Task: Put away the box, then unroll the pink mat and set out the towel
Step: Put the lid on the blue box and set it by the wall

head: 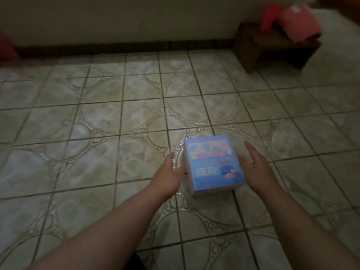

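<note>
Both hands, left and right, were held spread at 9 and 3 o'clock of the box, which stood on the floor, probably to clasp it.

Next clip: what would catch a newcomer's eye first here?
The blue box on the tiled floor, low and right of centre, stands out. The left hand and right hand flank it, open. Far right, a pink bundle lies on a dark wooden bench.
</note>
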### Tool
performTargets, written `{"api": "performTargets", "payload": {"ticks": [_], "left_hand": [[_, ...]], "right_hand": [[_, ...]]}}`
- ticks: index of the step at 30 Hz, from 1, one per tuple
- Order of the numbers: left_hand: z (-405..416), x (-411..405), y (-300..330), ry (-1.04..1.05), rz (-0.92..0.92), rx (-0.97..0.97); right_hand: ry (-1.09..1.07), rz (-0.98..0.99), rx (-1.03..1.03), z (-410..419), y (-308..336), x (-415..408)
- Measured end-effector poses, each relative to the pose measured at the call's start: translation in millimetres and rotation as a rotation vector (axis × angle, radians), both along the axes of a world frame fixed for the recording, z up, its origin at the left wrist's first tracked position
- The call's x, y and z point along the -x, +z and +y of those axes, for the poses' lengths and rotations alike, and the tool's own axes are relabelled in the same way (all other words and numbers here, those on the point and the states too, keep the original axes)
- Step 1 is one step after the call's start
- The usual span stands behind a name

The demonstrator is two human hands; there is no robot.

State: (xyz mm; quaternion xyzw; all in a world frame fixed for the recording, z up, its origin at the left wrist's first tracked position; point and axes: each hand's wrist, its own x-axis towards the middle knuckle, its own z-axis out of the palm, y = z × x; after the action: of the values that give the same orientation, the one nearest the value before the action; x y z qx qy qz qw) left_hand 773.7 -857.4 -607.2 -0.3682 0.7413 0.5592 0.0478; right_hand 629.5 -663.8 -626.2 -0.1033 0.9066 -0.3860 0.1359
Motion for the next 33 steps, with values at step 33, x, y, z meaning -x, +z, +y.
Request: {"api": "performTargets", "payload": {"ticks": [33], "left_hand": [[-87.4, -82.5, 1.1, 0.444, 0.347, -0.186]], "right_hand": [[0.299, -0.252, 0.451, -157.3, 4.8, -83.6]]}}
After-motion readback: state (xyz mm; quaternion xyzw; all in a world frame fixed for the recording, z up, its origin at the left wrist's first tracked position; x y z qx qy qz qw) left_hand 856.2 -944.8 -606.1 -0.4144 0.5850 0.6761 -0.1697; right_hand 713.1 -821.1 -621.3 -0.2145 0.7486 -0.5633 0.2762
